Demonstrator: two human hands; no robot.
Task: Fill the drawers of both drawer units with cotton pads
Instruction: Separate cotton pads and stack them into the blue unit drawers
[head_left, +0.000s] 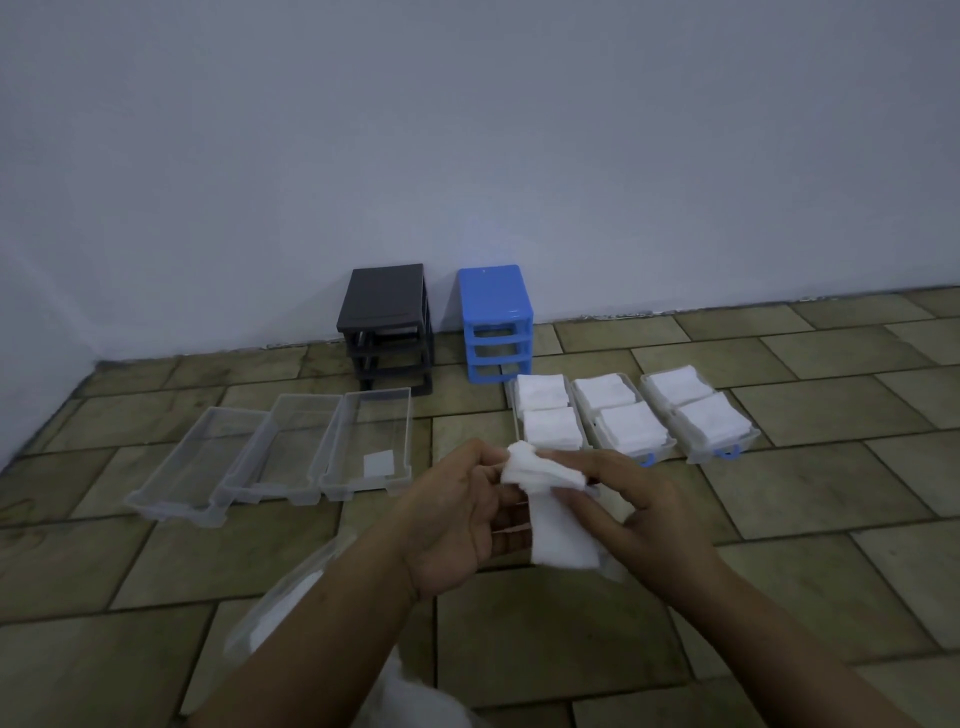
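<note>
Soft white square cotton pads (550, 499) hang pinched between the fingertips of our left hand (457, 525) and right hand (639, 514), likely to peel some for the three clear plastic drawers (270, 452) beyond our left fingers.

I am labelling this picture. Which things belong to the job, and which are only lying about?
Job: cotton pads in both hands, three empty drawers, three filled drawers, black unit, blue unit.
Lying about: clear plastic bag.
</note>
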